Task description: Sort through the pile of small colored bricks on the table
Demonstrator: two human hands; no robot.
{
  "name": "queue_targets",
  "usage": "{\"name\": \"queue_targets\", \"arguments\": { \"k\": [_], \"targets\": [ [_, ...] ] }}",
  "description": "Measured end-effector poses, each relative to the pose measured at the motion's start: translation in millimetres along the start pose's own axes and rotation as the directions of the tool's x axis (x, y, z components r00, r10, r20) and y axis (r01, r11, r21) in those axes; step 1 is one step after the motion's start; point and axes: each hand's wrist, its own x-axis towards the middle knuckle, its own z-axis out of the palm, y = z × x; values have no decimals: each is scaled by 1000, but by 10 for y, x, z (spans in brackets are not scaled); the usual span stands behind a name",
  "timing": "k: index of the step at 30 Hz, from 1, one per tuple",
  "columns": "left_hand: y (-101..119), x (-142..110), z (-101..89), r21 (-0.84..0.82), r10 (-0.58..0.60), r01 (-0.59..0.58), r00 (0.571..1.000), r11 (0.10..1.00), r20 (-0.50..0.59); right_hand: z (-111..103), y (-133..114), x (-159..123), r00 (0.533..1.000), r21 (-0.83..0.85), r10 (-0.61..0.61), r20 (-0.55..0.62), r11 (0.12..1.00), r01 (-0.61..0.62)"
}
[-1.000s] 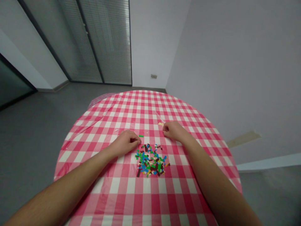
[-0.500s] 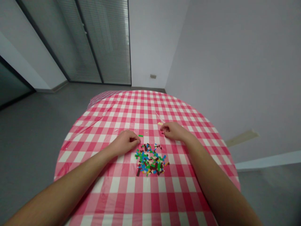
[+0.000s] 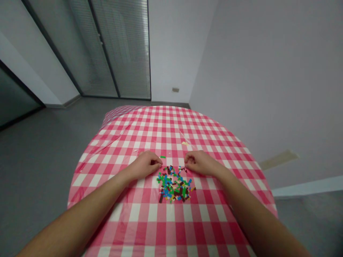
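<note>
A loose heap of small toy bricks (image 3: 175, 189) in blue, green, dark brown, white and yellow lies on the checked tablecloth (image 3: 160, 232). At the heap's upper left, my left hand (image 3: 148, 165) rests with thumb and fingers pinched together; whatever sits between them is too small to make out. My right hand (image 3: 199, 162) is at the upper right of the heap, its fingers curled in close to the outlying dark pieces. What those fingers hold, if anything, is hidden. Just beyond my left fingertips lies a flat green brick (image 3: 163, 157).
Pale yellow pieces (image 3: 184, 143) lie farther up the cloth, beyond my right hand. Small white bits (image 3: 135, 150) are scattered past my left hand. The round table's far edge faces a wall (image 3: 177, 53) and a glass partition with blinds (image 3: 125, 53).
My right hand has come back from beside the pale yellow pieces toward the heap's upper right edge. My left hand keeps its pinch in nearly the same place. The view has shifted slightly.
</note>
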Motion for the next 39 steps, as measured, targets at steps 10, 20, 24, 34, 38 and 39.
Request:
{"name": "queue_targets", "arguments": {
  "k": [10,20,24,34,38,39],
  "targets": [
    [21,9,-10,-9,-6,6,1000,1000,3,81,45,-183,997,40,-64,44,997,62],
    [-3,16,6,-18,-4,4,1000,1000,2,61,-89,-203,977,-71,-168,132,981,179],
    [-8,10,6,-11,-17,18,1000,1000,7,91,-62,-199,984,-112,-158,79,980,166],
    [-30,14,-12,8,0,0,1000,1000,25,72,334,1,931,-154,57,-361,981,-120],
    [-15,11,-16,-12,-5,5,1000,1000,23,124,391,87,918,-188,74,-390,969,-158],
    [-8,10,-18,-16,-10,10,1000,1000,22,136,390,100,919,-190,61,-389,971,-145]
  ]
}}
